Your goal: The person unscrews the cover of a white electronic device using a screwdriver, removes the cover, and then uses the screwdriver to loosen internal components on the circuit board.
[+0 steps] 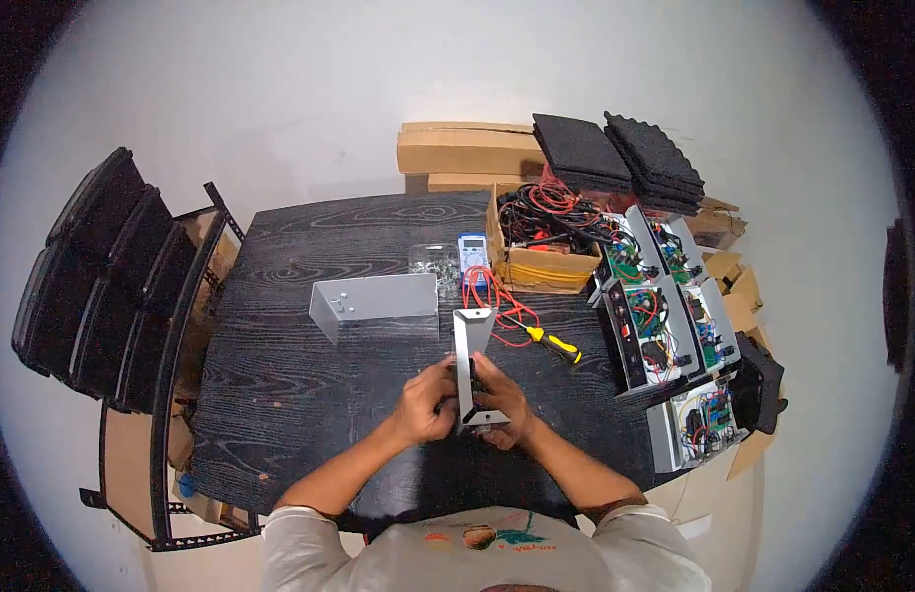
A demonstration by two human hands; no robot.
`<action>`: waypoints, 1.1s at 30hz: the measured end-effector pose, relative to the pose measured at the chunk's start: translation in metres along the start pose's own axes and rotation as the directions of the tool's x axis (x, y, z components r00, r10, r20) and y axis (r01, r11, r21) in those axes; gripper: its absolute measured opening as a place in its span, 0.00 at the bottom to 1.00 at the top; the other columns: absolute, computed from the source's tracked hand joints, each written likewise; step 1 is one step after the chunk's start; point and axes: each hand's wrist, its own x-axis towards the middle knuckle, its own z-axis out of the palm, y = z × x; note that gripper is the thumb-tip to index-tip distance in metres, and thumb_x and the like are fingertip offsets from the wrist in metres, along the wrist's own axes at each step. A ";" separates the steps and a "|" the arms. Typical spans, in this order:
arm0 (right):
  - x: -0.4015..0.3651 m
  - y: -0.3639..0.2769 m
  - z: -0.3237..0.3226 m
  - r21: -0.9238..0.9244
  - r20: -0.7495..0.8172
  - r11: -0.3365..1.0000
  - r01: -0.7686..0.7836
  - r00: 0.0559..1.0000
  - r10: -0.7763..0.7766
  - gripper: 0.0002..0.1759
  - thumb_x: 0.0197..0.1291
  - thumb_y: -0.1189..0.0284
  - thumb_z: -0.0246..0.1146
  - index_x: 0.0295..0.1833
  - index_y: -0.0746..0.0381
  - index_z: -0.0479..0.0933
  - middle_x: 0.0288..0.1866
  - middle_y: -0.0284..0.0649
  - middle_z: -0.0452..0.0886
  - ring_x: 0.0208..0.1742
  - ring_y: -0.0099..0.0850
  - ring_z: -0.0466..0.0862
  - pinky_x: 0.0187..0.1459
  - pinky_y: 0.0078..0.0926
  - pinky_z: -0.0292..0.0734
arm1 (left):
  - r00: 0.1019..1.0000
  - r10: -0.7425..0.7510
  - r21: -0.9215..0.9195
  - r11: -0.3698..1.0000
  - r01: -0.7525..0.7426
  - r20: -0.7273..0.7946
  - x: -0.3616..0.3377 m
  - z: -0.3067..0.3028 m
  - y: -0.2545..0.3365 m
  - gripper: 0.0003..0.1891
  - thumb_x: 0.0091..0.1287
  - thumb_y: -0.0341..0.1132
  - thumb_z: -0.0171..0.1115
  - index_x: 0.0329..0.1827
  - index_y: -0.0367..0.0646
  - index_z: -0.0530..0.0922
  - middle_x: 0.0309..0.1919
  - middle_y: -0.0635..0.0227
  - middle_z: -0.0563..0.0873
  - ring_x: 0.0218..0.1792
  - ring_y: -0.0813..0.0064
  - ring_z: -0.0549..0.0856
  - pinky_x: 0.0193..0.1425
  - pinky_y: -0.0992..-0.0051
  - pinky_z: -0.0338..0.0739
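Note:
Near the front of the dark table, a silver metal enclosure panel with bent end flanges (464,370) is held up, seen almost edge-on. My left hand (424,403) is closed at its left side, fingers curled by a small black part there. My right hand (504,400) grips the panel from the right, with some fingers hidden behind it. Beyond them stands a bent grey metal cover (383,299). A yellow-and-black screwdriver (554,344) lies to the right, beside the red leads (484,283) of a blue multimeter (473,253).
A clear tray of small screws (435,264) sits by the multimeter. Behind it is a cardboard box of cables (546,268). Several open metal units with circuit boards (655,321) line the right edge. Black bins (102,281) stand left of the wood-grain table (280,395).

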 end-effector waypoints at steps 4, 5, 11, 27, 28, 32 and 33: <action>0.002 -0.003 -0.001 -0.004 0.002 1.000 -0.031 1.000 0.031 0.37 0.66 0.49 0.66 0.76 0.55 0.75 0.88 0.57 0.61 0.86 0.69 0.60 0.81 0.67 0.59 | 0.996 -0.082 -0.007 0.997 0.082 0.022 0.003 -0.003 0.007 0.05 0.56 0.17 0.59 0.34 0.34 0.79 0.30 0.53 0.82 0.34 0.48 0.87 0.74 0.44 0.80; 0.002 -0.002 -0.001 -0.004 -0.001 1.000 -0.025 1.000 0.025 0.37 0.64 0.49 0.67 0.74 0.57 0.76 0.88 0.58 0.61 0.86 0.69 0.60 0.81 0.67 0.59 | 0.999 -0.042 0.018 0.999 0.042 0.017 0.002 -0.004 0.002 0.04 0.58 0.18 0.59 0.34 0.34 0.78 0.31 0.53 0.82 0.34 0.47 0.87 0.73 0.45 0.80; 0.006 -0.007 -0.005 -0.012 0.002 0.999 -0.053 0.999 0.053 0.43 0.53 0.51 0.74 0.72 0.61 0.73 0.86 0.60 0.63 0.85 0.67 0.63 0.81 0.66 0.58 | 0.964 -0.235 0.289 0.938 0.192 0.125 0.035 -0.062 -0.023 0.04 0.69 0.28 0.63 0.37 0.36 0.80 0.35 0.52 0.83 0.40 0.47 0.85 0.61 0.53 0.83; 0.015 0.020 0.005 0.277 -0.206 0.960 -0.050 0.972 0.110 0.80 0.21 0.52 0.87 0.87 0.50 0.52 0.88 0.64 0.51 0.87 0.62 0.56 0.84 0.61 0.51 | 0.772 -0.455 0.450 0.858 0.247 0.443 0.006 -0.093 -0.085 0.06 0.70 0.34 0.71 0.42 0.41 0.89 0.44 0.59 0.90 0.51 0.53 0.86 0.62 0.58 0.79; 0.021 0.019 0.006 0.298 -0.221 0.954 -0.038 0.969 0.108 0.80 0.20 0.52 0.87 0.85 0.51 0.53 0.87 0.64 0.53 0.86 0.61 0.57 0.83 0.61 0.52 | 0.781 -0.447 0.450 0.860 0.241 0.436 0.003 -0.092 -0.089 0.06 0.70 0.34 0.70 0.43 0.41 0.89 0.44 0.59 0.91 0.51 0.53 0.86 0.63 0.59 0.79; 0.029 0.001 -0.004 0.271 -0.189 0.955 -0.125 0.965 0.180 0.76 0.17 0.53 0.87 0.81 0.53 0.58 0.84 0.62 0.58 0.83 0.60 0.62 0.82 0.60 0.55 | 0.759 -0.456 0.407 0.871 0.274 0.465 0.009 -0.095 -0.079 0.10 0.70 0.37 0.71 0.48 0.42 0.90 0.47 0.59 0.91 0.55 0.54 0.87 0.66 0.57 0.78; 0.035 -0.005 -0.015 0.191 -0.126 0.971 -0.146 0.977 0.171 0.75 0.17 0.55 0.88 0.80 0.53 0.60 0.83 0.62 0.59 0.82 0.62 0.63 0.81 0.61 0.56 | 0.754 -0.440 0.412 0.877 0.246 0.488 0.008 -0.095 -0.079 0.11 0.70 0.37 0.71 0.49 0.42 0.90 0.49 0.59 0.91 0.56 0.54 0.86 0.67 0.56 0.77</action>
